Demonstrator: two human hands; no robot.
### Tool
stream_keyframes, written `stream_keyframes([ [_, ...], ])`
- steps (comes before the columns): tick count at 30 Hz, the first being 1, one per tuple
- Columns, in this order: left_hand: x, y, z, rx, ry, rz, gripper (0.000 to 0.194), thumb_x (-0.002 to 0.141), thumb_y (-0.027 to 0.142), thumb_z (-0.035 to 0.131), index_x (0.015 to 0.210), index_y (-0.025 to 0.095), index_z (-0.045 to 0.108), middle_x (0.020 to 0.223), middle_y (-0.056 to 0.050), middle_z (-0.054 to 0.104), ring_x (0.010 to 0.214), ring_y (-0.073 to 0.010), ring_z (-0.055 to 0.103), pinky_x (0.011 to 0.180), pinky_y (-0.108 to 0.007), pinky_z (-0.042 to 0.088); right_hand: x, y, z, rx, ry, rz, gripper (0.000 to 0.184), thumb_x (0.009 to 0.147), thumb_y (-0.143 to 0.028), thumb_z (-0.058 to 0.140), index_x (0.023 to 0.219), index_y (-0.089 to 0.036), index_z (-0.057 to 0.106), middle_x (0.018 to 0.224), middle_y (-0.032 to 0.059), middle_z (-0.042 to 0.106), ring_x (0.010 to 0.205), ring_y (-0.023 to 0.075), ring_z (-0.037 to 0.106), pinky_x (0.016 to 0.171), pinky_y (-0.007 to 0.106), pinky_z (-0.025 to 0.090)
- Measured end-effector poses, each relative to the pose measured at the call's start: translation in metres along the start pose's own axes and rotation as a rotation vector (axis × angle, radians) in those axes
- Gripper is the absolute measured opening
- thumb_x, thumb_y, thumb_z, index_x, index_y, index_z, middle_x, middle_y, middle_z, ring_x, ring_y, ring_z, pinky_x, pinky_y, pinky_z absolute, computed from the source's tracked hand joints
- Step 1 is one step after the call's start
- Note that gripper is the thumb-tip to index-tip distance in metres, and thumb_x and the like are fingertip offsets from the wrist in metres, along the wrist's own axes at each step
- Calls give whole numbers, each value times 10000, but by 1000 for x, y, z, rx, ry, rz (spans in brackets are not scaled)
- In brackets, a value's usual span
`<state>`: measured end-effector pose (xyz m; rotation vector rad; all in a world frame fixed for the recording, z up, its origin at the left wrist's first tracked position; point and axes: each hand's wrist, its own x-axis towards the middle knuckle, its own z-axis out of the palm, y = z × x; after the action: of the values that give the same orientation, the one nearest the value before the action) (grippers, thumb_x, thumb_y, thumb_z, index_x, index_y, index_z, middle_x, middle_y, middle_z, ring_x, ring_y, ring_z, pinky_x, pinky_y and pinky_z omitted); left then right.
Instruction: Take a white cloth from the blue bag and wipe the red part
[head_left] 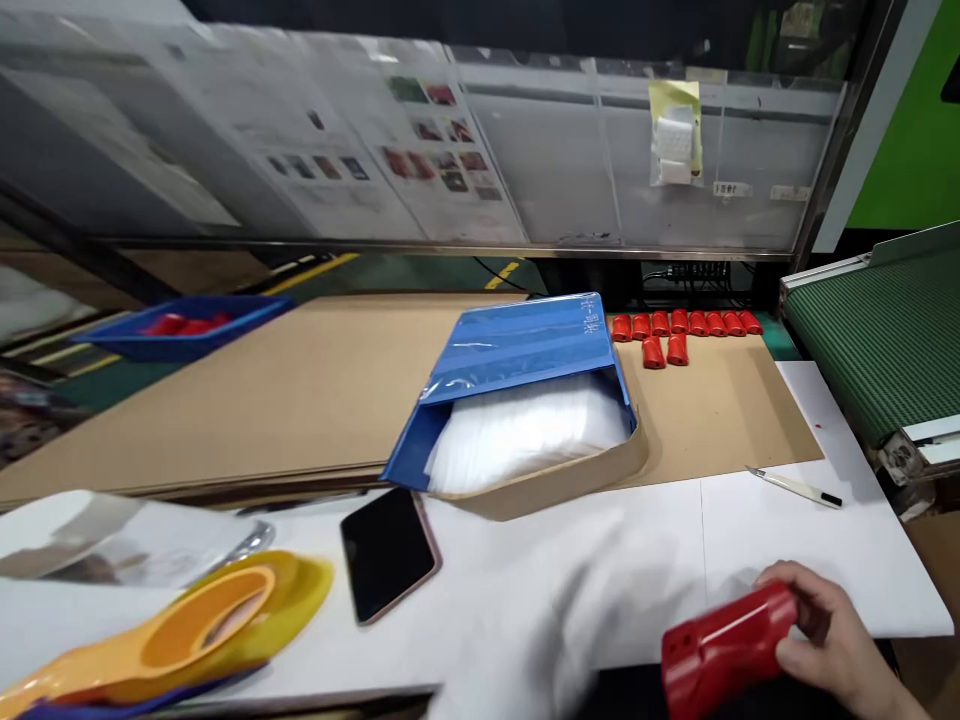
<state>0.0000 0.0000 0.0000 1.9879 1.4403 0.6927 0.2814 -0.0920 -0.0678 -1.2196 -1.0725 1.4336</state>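
Held part: a red moulded plastic part, hollow-looking, lying in the right hand, below and to the right of the blue plastic pouch
Right hand: the right hand is clenched on the part, with the fingers wrapped over its upper edge
Left hand: a motion-blurred pale shape lies below the pouch; too blurred to identify, so the left hand and its grip cannot be confirmed
Pouch contents: a mass of white translucent film sits inside the open mouth of the pouch
Pouch support: a kraft cardboard band runs along the lower edge of the pouch
Loose parts: a row of red parts stands just beyond the pouch, to the right, with two more red parts just in front of the row
Tray: a blue plastic tray, left of the pouch and well apart from it, holds red parts
Work surface: the pouch rests on a kraft cardboard sheet, which overlaps a white board
White board items: a black-capped marker lies right of the pouch; a smartphone lies below it; a yellow-and-orange plastic item lies further left
Right of pouch: a green belt conveyor
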Motion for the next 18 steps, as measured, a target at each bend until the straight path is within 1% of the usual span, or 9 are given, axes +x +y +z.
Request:
stream_keyframes([
  [1, 29, -3, -14, 69, 40, 24, 458, 956, 519, 460, 1284, 230, 597, 1402, -108, 601, 1284, -304, 536, 1157, -492, 359, -3, -2, -6, 66, 62, 11, 469, 703, -459, 852, 1086, -233, 702, 952, 50, 738, 861, 205, 703, 762, 281, 560],
  [2, 59, -6, -26, 187, 75, 22, 424, 981, 466, 390, 1212, 209, 635, 1341, -101, 645, 1262, -288, 558, 1138, -446, 379, -5, -2, -11, 122, 123, 19, 490, 685, -484, 863, 1075, -230, 710, 932, 48, 741, 828, 193, 697, 733, 265, 555],
  [4, 115, -10, -38, 414, 5, -8, 420, 997, 394, 347, 1055, 163, 693, 1146, -138, 722, 1064, -312, 647, 970, -459, 479, -11, 3, -14, 204, 216, 31, 513, 651, -506, 883, 1050, -227, 722, 882, 36, 739, 767, 165, 682, 698, 236, 540],
  [6, 160, -13, -32, 602, -199, 118, 269, 939, 216, 458, 958, 174, 723, 1057, -117, 733, 989, -280, 655, 911, -416, 491, -14, 14, -12, 245, 213, 33, 512, 642, -494, 894, 1048, -234, 724, 859, 28, 739, 746, 152, 678, 683, 220, 533],
  [8, 189, -16, -14, 762, -362, 198, 137, 882, 165, 592, 905, 169, 727, 1028, -94, 732, 983, -250, 656, 916, -407, 499, -16, 27, -8, 265, 169, 21, 514, 640, -486, 895, 1055, -241, 717, 839, 24, 735, 730, 151, 678, 673, 223, 538],
  [10, 206, -20, 2, 899, -418, 189, 84, 877, 182, 658, 916, 133, 714, 1022, -104, 732, 995, -246, 665, 927, -435, 512, -16, 39, -6, 261, 152, 15, 523, 635, -493, 895, 1061, -249, 711, 823, 22, 732, 702, 149, 671, 646, 226, 537],
  [12, 212, -25, 10, 979, -404, 144, 131, 915, 215, 641, 957, 106, 699, 1017, -118, 733, 986, -248, 679, 920, -455, 527, -16, 46, -6, 234, 172, 11, 539, 629, -512, 893, 1066, -254, 711, 839, 29, 737, 696, 154, 671, 643, 236, 536],
  [15, 212, -30, 5, 960, -363, 102, 204, 973, 298, 578, 979, 136, 700, 1002, -91, 742, 918, -219, 697, 880, -427, 551, -16, 47, -12, 179, 186, 8, 536, 639, -531, 884, 1069, -257, 717, 882, 47, 752, 728, 176, 697, 690, 267, 552],
  [18, 207, -31, -7, 878, -309, 47, 285, 1031, 319, 452, 1057, 168, 692, 1042, -78, 744, 872, -195, 701, 825, -389, 561, -16, 45, -23, 131, 89, 32, 491, 691, -524, 860, 1081, -262, 718, 920, 62, 761, 792, 204, 721, 741, 293, 572],
])
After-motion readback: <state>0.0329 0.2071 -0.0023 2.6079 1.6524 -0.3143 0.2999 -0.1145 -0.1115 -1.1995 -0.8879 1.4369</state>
